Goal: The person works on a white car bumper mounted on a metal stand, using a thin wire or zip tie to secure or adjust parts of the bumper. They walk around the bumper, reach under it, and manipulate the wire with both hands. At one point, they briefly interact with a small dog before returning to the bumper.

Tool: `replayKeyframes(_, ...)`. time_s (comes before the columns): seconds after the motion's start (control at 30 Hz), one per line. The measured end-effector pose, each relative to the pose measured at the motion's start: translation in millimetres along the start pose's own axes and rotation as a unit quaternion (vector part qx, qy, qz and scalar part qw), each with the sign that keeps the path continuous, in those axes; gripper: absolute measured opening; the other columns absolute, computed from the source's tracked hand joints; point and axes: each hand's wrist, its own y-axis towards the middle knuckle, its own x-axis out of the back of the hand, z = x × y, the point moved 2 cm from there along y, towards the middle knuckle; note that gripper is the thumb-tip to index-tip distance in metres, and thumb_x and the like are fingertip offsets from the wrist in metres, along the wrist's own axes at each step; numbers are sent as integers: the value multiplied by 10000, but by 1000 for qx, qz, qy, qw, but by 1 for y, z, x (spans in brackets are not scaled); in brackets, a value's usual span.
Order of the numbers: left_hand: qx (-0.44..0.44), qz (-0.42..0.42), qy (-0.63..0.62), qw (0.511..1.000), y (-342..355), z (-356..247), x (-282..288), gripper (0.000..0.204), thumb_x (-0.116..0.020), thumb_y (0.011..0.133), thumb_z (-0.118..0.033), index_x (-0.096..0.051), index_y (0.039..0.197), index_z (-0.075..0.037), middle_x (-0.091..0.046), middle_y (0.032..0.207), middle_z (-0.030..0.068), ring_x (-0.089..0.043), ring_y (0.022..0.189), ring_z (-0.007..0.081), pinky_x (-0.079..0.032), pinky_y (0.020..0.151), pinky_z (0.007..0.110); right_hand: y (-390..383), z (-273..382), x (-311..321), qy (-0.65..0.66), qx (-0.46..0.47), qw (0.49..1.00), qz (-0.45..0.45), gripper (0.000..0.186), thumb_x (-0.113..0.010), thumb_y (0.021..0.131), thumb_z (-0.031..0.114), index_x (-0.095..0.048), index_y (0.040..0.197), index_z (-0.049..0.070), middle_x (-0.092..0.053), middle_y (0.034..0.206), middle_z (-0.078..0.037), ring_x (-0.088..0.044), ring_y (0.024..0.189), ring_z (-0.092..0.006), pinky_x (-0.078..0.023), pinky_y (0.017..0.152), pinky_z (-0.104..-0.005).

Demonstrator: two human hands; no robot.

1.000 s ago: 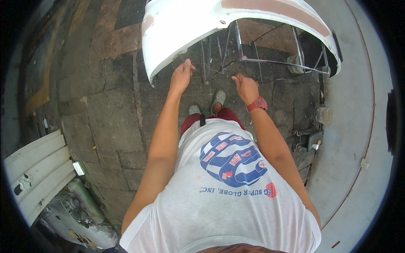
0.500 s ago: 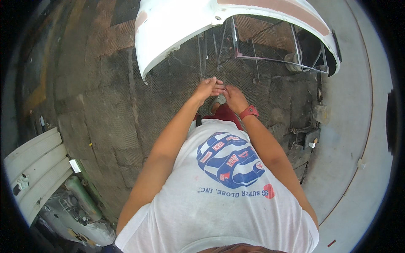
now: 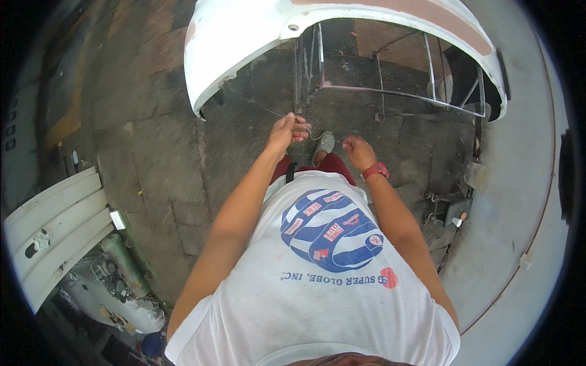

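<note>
So the person has both hands out in front at about waist height, a gap between them. The left hand (image 3: 285,131) has its fingers loosely bent, thumb up near the index finger. A thin pale strand (image 3: 312,136) curls right by those fingertips, in the gap between the hands, but it's so fine that you can't tell if it's actually pinched. The right hand (image 3: 361,152) is curled in, fingertips pointing at the left one; can't tell if there's anything in it. Red watch (image 3: 375,170) on that wrist.

Just ahead of the hands is a big white bumper (image 3: 238,43), arching across the top of the view, with tan patches on it and a thin metal frame (image 3: 403,93) under the arch. Neither hand is touching the bumper; the left one is nearer its left end. A grey shoe (image 3: 325,142) shows on the dark floor (image 3: 165,158) below the gap. Off to the left there's a ribbed white panel (image 3: 61,213) with a green cylinder (image 3: 125,265) beside it.
</note>
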Motion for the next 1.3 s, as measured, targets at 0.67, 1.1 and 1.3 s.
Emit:
replayKeyframes(0.67, -214, -422, -331, 817, 7, 36, -3, 300, -370, 1140, -436, -426, 1118, -142, -663, 1130, 161, -674, 972, 284, -578, 884, 427, 36, -92, 40, -56, 8, 991, 121, 426, -649, 969, 320, -659, 1319, 77, -688, 1287, -238, -652, 1200, -416, -519, 1011, -490)
replayKeyframes(1.1, -244, -551, -297, 740, 8, 13, 12, 173, -357, 1141, -258, -430, 1058, -125, -648, 905, 90, -598, 723, 179, -537, 695, 336, 31, -183, 49, -78, -21, 992, 94, 409, -637, 980, 373, -663, 1282, 98, -719, 1195, -243, -671, 1135, -442, -529, 972, -529)
replayKeyframes(1.3, -213, -613, -185, 738, -17, 12, 21, 227, -320, 1144, -240, -449, 1018, -101, -585, 803, 63, -536, 660, 146, -492, 608, 322, 27, -171, 57, -56, -38, 994, 90, 397, -636, 980, 357, -672, 1278, 97, -715, 1209, -243, -671, 1140, -440, -526, 980, -527)
